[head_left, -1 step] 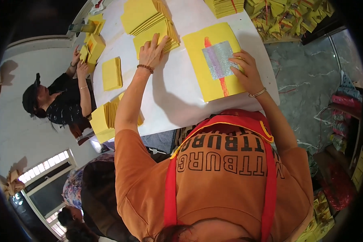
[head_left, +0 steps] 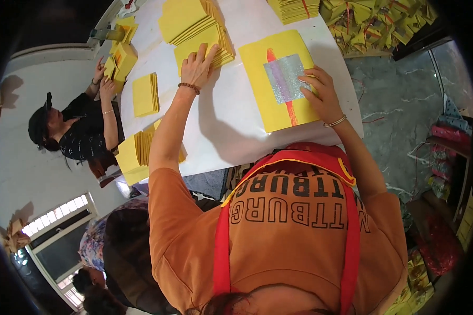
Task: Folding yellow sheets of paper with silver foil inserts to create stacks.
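Observation:
A yellow paper sheet (head_left: 255,79) lies before me on the white table. On it are a shiny silver square (head_left: 294,71) with a purplish band and a red streak that shows above and below the square. My right hand (head_left: 323,94) rests on the sheet's right edge, its fingers apart and their tips over the square. Farther left, my left hand (head_left: 196,71) lies with fingers outstretched on the near end of a fanned stack of yellow paper (head_left: 215,47). Neither hand has lifted anything.
More yellow stacks (head_left: 145,94) lie on the white tabletop (head_left: 231,115), one at its near left edge. At the left, a person in a black cap (head_left: 84,126) handles yellow paper. Another person (head_left: 97,247) is at the lower left. A heap of yellow bundles (head_left: 373,23) fills the far right.

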Available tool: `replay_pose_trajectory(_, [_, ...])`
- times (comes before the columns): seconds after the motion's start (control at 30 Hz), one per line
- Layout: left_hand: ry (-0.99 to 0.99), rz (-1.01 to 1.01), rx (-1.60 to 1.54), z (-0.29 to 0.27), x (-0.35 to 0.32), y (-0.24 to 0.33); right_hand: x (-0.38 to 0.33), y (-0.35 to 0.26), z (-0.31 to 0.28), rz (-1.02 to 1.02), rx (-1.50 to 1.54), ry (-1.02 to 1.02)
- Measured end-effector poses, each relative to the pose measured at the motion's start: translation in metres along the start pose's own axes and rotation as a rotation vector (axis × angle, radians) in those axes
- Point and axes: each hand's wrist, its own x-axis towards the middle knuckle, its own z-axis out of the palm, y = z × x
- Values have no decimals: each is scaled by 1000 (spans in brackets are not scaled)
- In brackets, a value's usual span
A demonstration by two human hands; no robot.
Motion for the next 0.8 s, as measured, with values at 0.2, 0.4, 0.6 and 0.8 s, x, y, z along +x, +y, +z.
replay_pose_trajectory(0.2, [58,-90,27,-21,2,9,-2,1,-3,1,-34,-37])
replay_pose_trajectory(0.4, [214,-157,-172,-66,1,66,4,1,-3,14,-27,-52])
replay_pose_trajectory(0.6, [64,220,-837,-113,-32,161,8,-3,-3,100,-36,-115])
replay_pose_trajectory(0.8, [93,231,-800,-107,-39,173,9,3,-7,139,107,-137])
